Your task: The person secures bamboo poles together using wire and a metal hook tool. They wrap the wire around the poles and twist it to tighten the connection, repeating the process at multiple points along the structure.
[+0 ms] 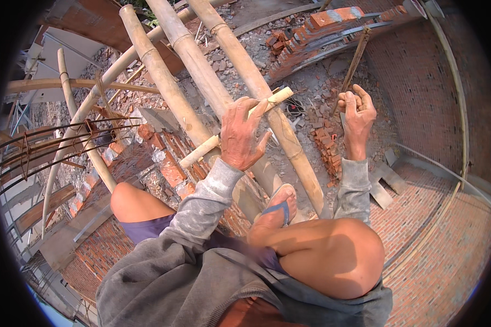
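Three thick bamboo poles [192, 59] run side by side from far off toward me. Across them slants a short, pale bamboo stick [201, 151], its far right end past the rightmost pole. My left hand [241, 133] is closed over the stick's middle, hiding that part. Off to the right of the poles, my right hand [357, 120] is raised with its fingers curled and thumb bent in. Whether something small sits in its pinch cannot be made out. My sandalled foot [281, 206] rests on the poles between my bent knees.
Rubble and broken bricks [326, 144] lie far below the poles. Rusty rebar [65, 139] and more crossing bamboo [95, 87] stand at left. A brick wall [420, 82] rises at right, and a loose wooden stick [356, 60] leans beyond my right hand.
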Available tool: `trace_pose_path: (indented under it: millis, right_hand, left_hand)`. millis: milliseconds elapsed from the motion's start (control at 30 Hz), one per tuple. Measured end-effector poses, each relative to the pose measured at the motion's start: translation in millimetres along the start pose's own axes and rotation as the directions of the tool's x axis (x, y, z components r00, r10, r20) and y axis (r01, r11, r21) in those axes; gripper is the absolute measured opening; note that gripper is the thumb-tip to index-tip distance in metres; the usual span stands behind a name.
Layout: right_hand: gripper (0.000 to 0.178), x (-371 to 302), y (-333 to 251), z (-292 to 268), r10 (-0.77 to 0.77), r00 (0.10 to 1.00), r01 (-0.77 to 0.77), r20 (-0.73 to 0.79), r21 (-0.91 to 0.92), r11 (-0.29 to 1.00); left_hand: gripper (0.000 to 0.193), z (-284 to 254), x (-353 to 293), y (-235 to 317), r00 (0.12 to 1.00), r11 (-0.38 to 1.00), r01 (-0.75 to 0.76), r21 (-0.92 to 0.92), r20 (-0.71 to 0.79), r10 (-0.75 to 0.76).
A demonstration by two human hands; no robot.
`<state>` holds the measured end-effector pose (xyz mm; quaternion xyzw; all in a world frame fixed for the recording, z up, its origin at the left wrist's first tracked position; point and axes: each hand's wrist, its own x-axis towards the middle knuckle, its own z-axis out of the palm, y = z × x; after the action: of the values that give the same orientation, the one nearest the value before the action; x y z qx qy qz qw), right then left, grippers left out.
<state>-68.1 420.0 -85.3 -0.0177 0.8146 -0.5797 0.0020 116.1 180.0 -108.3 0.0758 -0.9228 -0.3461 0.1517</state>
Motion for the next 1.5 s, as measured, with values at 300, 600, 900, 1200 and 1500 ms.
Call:
trace_pose_path:
  millis: [300, 600, 900, 1200, 1500]
  right_hand:
    - [0.023, -35, -34, 4, -0.07, 0.992, 0.058, 0.109, 0.109, 0.992]
    - [0.039, -68, -49, 22, 0.013, 0.802, -0.099, 0.598, 0.111, 0.989]
    - [0.055, -83, -85, 70, -0.316, 0.617, 0.143, 0.721, 0.292, 0.946]
    - [0.064, -21, -103, -48, 0.207, 0.593, -0.372, 0.778, 0.037, 0.928]
    - [0.079, 29, -85, -11, 0.006, 0.54, 0.84, 0.842, -0.539, 0.06]
  left_hand:
    - [0.047, -61, 3, -122, 0.807, 0.97, 0.098, -0.22, 0.589, 0.052]
    - [0.03, -115, 53, -83, 0.783, 0.936, 0.104, -0.337, 0.608, 0.132]
    - [0.044, -104, 128, 64, 0.983, 0.099, 0.151, -0.984, 0.16, 0.092]
    - [0.093, 1, 179, -83, 0.69, 0.947, -0.32, 0.018, 0.69, 0.22]
    - [0.051, 84, 171, -110, 0.586, 0.663, -0.627, 0.41, 0.808, 0.055]
